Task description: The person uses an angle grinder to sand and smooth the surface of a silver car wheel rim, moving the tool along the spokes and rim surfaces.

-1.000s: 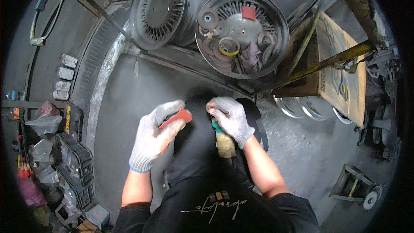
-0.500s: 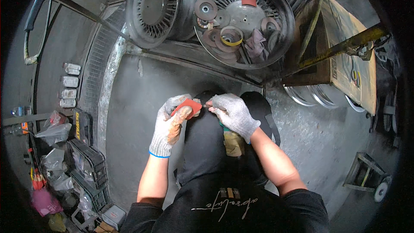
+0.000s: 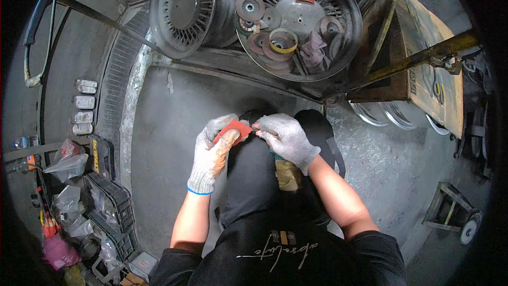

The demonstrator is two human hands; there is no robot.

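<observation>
Both of my hands wear grey knit gloves and meet over my dark-trousered knees. My left hand (image 3: 213,148) grips a small red sheet (image 3: 234,128) that looks like sandpaper. My right hand (image 3: 286,139) pinches the right edge of that same red sheet with its fingertips. Under my right wrist a tan and green object (image 3: 287,172) rests on my lap; what it is I cannot tell.
Two metal wheel rims stand ahead: a finned one (image 3: 185,8) at the left, and one (image 3: 346,10) lying flat with several sanding discs, a tape roll and a rag inside. Black cases and plastic bags (image 3: 69,167) crowd the left; a cardboard box (image 3: 423,82) and yellow bar sit right.
My hands have drawn closer together, and my right hand has come onto the red sheet's edge. The view has tilted so the rims sit higher.
</observation>
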